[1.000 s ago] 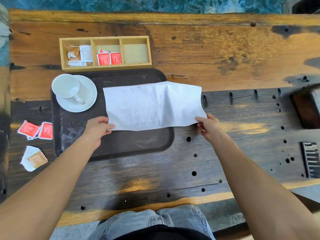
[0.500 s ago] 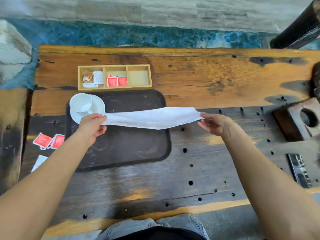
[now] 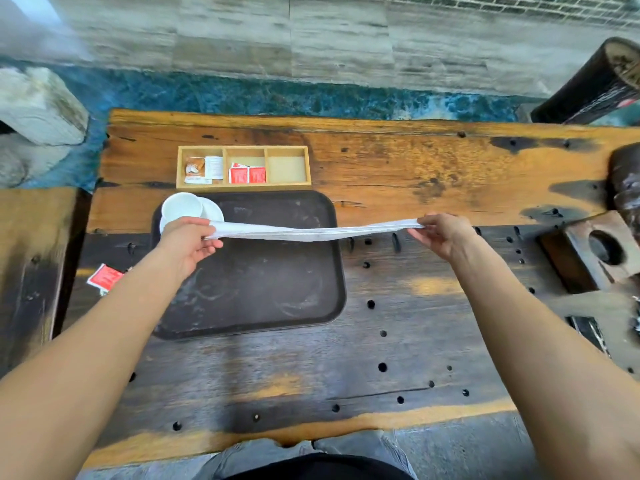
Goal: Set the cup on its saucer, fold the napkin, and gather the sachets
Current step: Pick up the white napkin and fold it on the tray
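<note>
The white napkin (image 3: pixel 311 232) hangs stretched edge-on above the dark tray (image 3: pixel 263 282), sagging slightly in the middle. My left hand (image 3: pixel 188 237) pinches its left end and my right hand (image 3: pixel 441 232) pinches its right end. Just beyond my left hand the white cup (image 3: pixel 181 206) stands on its white saucer (image 3: pixel 213 211) at the tray's far left corner. The wooden three-part box (image 3: pixel 243 167) behind the tray holds brown and white sachets on the left and red sachets (image 3: pixel 246 174) in the middle; its right part is bare. A loose red sachet (image 3: pixel 104 277) lies left of my forearm.
The worn wooden bench (image 3: pixel 398 171) has many drilled holes on the near right. A dark wooden block with a round hole (image 3: pixel 599 251) sits at the right edge. A pale stone (image 3: pixel 38 105) lies beyond the bench's left end.
Both hands lifted the napkin off the tray, so the flat sheet now shows edge-on. The view tilted up and back; my forearm now hides most of the loose sachets at left.
</note>
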A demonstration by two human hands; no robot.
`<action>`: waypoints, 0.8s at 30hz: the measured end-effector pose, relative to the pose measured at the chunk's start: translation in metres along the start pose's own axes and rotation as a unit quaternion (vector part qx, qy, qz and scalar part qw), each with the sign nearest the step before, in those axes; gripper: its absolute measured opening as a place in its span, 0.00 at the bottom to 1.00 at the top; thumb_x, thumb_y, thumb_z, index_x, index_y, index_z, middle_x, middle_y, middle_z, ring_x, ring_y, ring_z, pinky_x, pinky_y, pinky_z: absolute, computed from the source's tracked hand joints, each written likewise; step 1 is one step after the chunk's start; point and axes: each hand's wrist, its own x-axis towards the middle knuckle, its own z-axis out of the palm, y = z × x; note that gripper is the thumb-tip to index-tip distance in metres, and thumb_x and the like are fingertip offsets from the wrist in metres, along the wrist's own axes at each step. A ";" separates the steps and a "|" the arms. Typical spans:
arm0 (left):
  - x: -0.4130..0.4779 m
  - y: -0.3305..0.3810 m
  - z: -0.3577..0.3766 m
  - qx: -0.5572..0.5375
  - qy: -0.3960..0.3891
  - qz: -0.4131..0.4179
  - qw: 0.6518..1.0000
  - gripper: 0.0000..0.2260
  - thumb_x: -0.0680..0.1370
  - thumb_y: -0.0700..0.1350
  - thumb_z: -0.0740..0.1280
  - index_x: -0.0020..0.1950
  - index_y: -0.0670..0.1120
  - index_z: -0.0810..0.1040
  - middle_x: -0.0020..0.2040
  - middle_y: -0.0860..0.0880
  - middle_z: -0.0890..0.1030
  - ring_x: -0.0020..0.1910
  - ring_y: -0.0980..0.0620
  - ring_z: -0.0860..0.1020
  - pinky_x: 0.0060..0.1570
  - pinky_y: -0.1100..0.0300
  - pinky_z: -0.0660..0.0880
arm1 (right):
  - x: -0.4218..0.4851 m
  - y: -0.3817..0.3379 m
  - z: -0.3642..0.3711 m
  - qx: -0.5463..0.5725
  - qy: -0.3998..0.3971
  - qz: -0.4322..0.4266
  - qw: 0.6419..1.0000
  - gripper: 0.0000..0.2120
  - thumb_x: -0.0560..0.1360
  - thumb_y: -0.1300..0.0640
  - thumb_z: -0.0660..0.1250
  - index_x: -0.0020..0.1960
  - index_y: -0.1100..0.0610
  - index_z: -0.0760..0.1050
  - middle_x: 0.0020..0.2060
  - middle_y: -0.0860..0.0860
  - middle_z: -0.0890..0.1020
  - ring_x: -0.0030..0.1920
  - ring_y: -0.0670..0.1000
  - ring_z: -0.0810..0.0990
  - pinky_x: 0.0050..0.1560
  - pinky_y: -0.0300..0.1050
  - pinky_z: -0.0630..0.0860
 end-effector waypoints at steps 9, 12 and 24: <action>-0.011 -0.035 -0.029 0.020 -0.027 0.036 0.999 0.14 0.75 0.34 0.70 0.57 0.48 0.80 0.46 0.43 0.83 0.31 0.51 0.84 0.36 0.61 0.79 | 0.006 0.023 -0.006 -0.041 -0.025 -0.014 0.999 0.11 0.77 0.76 0.63 0.49 0.61 0.71 0.48 0.57 0.76 0.48 0.57 0.81 0.48 0.53 0.84; -0.016 -0.075 -0.037 0.096 -0.027 -0.002 0.995 0.17 0.73 0.33 0.72 0.61 0.44 0.78 0.45 0.41 0.84 0.34 0.46 0.84 0.37 0.57 0.78 | 0.010 0.059 -0.028 -0.085 -0.020 0.040 0.995 0.10 0.78 0.75 0.62 0.56 0.64 0.73 0.51 0.62 0.79 0.48 0.59 0.83 0.55 0.54 0.82; -0.006 -0.121 -0.014 0.597 -0.065 0.039 0.799 0.01 0.73 0.43 0.67 0.42 0.48 0.76 0.43 0.46 0.85 0.43 0.43 0.83 0.47 0.50 0.81 | 0.043 0.157 -0.078 -0.265 0.058 0.089 0.959 0.11 0.74 0.74 0.70 0.53 0.62 0.76 0.50 0.61 0.81 0.40 0.53 0.80 0.35 0.42 0.83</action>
